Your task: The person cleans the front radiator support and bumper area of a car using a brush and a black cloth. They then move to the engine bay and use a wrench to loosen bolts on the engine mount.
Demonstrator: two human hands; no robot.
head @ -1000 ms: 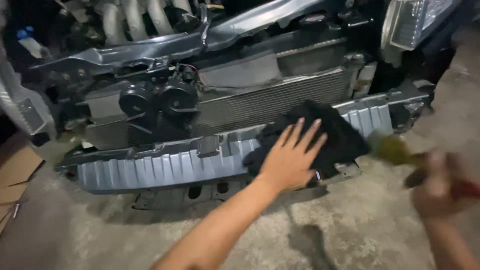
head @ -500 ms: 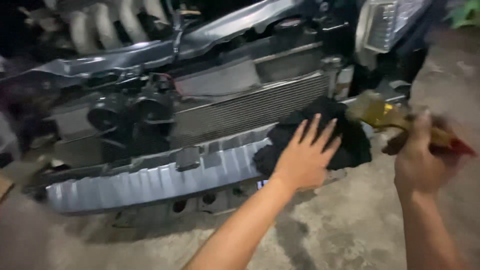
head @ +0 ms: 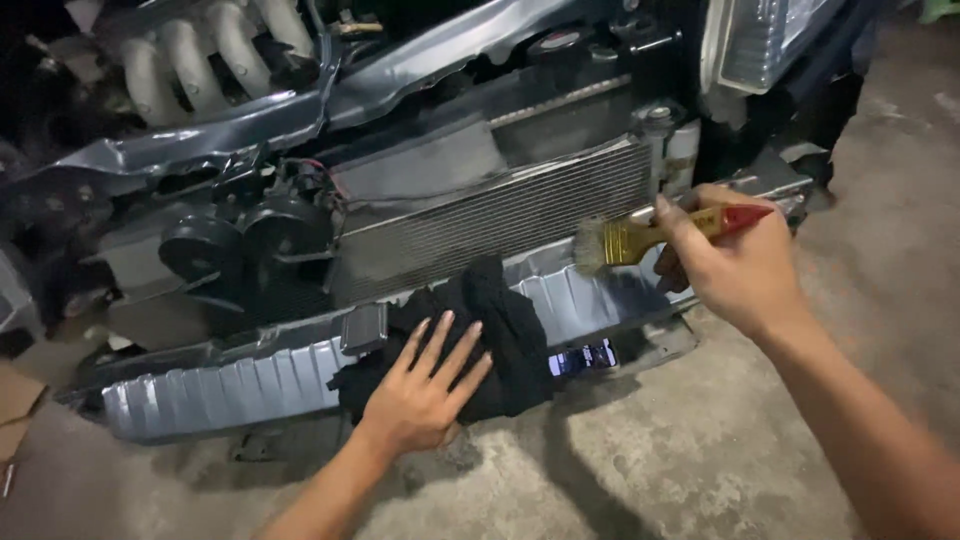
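Left hand [head: 425,385] presses the black cloth [head: 490,330] with spread fingers; right hand [head: 735,265] pinches the paintbrush [head: 640,238], brushing the bumper beam [head: 250,375]

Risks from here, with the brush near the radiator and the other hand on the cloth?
1. The brush in the right hand sits close to the radiator; hard strokes might bend its thin fins.
2. The left hand presses the black cloth flat on the ribbed bumper beam; the cloth may slide and the palm could hit metal edges.
3. Brushed dust could land on the small blue item below.
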